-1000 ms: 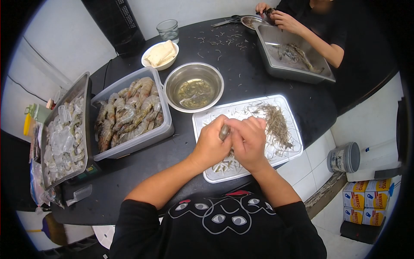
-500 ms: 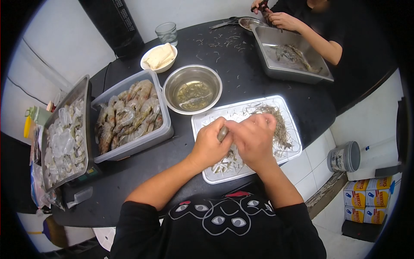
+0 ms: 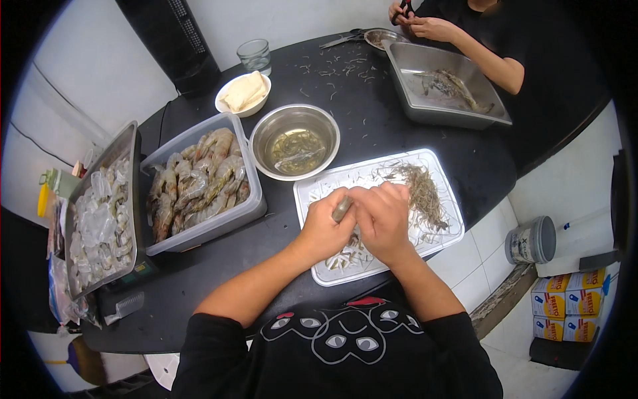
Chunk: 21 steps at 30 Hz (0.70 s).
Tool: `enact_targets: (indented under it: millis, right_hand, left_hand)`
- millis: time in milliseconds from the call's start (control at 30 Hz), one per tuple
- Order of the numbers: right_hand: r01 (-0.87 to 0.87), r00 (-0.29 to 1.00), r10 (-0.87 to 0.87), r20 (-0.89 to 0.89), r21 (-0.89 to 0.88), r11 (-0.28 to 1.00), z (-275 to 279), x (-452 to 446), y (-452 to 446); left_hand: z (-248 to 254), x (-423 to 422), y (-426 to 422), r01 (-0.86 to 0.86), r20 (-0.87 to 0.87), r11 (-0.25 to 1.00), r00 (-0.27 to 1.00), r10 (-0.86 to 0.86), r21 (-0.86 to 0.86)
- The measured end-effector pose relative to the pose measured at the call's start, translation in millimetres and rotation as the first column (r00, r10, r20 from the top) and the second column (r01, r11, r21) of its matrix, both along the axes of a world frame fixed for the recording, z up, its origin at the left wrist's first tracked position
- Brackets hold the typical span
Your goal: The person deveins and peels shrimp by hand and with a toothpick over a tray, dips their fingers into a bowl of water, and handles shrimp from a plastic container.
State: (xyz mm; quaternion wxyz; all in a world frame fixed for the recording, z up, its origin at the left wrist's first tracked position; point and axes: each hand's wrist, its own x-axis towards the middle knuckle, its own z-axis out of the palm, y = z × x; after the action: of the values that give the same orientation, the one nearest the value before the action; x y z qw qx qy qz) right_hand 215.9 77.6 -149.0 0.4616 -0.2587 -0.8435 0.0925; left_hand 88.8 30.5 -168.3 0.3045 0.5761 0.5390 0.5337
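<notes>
Well, we sit at a black table [image 3: 199, 292], with a deep steel pan [image 3: 452, 118] on its far right, by a co-worker [image 3: 488, 60]. On our left stands a plastic tub [image 3: 259, 199] of shrimp [image 3: 212, 173]; closest in front of us lies a white tray [image 3: 302, 199], and a steel bowl [image 3: 322, 123] sits right by its far left corner. A heap of thin strands [image 3: 425, 196] covers part of the tray's right side.

Our hands meet over the tray. The left hand [image 3: 327, 223] is closed around a greyish piece [image 3: 342, 209], probably a shrimp; the right hand [image 3: 382, 219] curls in against it, and we cannot tell whether its fingers pinch anything. The piece lies inside the left grip, between thumb and bent fingers, so the left hand is nearer, the right just beside. Its long axis slants: the upper end points away from us and slightly right, the lower toward us and left. Which end is which, we cannot tell. Smallest, loose slivers [image 3: 342, 258] lie on the tray.
</notes>
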Motion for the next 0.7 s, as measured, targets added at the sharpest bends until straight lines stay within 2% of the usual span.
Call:
enact_targets:
  millis: [133,233,433,633,700]
  right_hand:
    - [-0.088,0.99,0.062,-0.123,-0.214,0.973,5,-2,-4]
    - [-0.116,0.986,0.067,-0.152,-0.335,0.935,9,-1,-5]
    - [-0.039,0.995,0.016,-0.094,-0.246,0.968,11,0,-1]
    - [-0.026,0.993,-0.004,-0.116,-0.261,0.965,15,2,1]
    - [-0.019,0.991,-0.014,-0.131,-0.249,0.968,15,3,1]
  left_hand:
    - [0,1,0,0.012,0.101,1.0,0.995,-0.013,0.012]
    - [2,2,1,0.027,0.153,0.998,0.988,-0.036,0.059]
    - [-6,-1,0,0.09,0.255,0.995,0.964,-0.075,-0.047]
    - [4,0,-3,0.144,0.284,0.99,0.949,-0.14,0.005]
    - [13,-2,-7,0.172,0.289,0.984,0.946,-0.15,-0.053]
